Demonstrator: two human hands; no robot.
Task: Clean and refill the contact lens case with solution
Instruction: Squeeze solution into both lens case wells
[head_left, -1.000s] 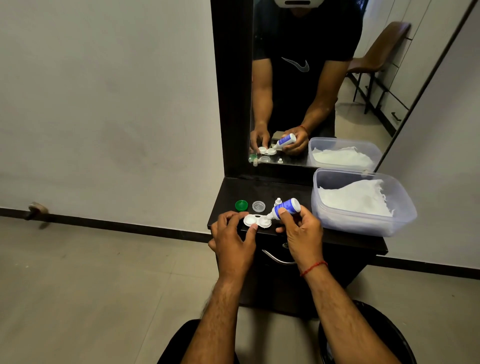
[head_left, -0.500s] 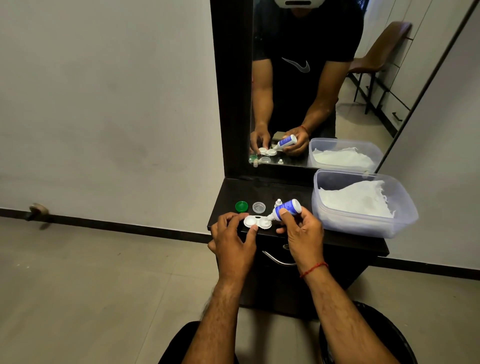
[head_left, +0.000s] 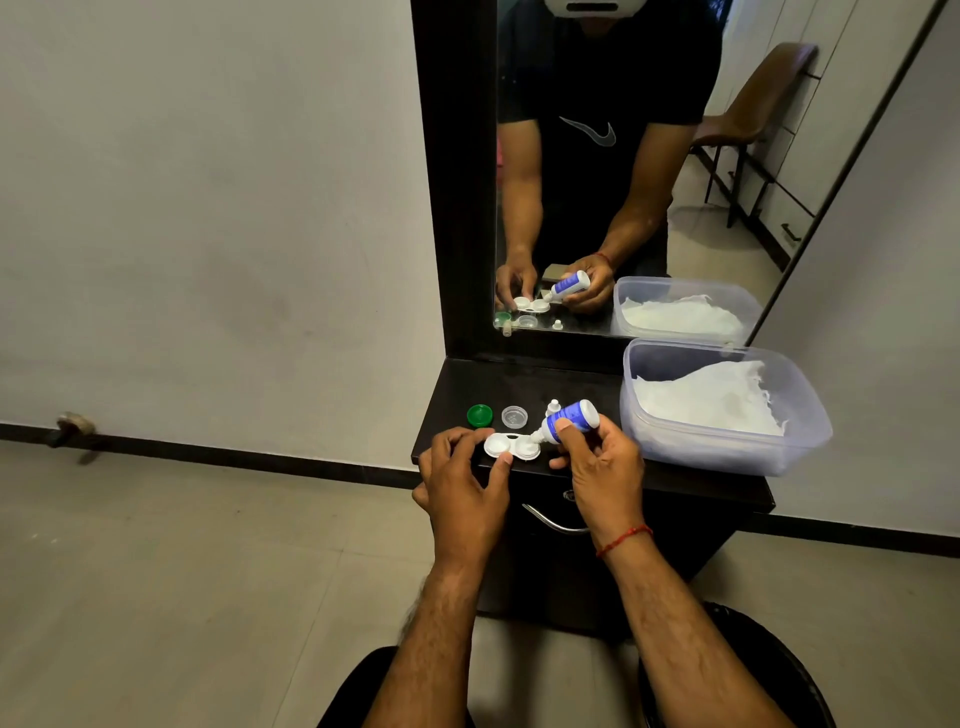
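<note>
At the counter's (head_left: 519, 384) front edge, the left hand (head_left: 462, 483) pinches one lens case (head_left: 511, 447); the right hand (head_left: 602, 467) grips one bottle (head_left: 571, 415) tipped over it. One green lid (head_left: 479, 415) and one clear lid (head_left: 514, 417) lie behind.

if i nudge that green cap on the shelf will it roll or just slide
The green cap lies flat on the shelf, so it would probably slide, not roll. Small and plastic-looking, it is likely light and could skid off the near edge.

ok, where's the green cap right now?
Head view: the green cap lies on the dark shelf near its left edge, just left of the clear cap and beyond the left hand holding the case.
</note>
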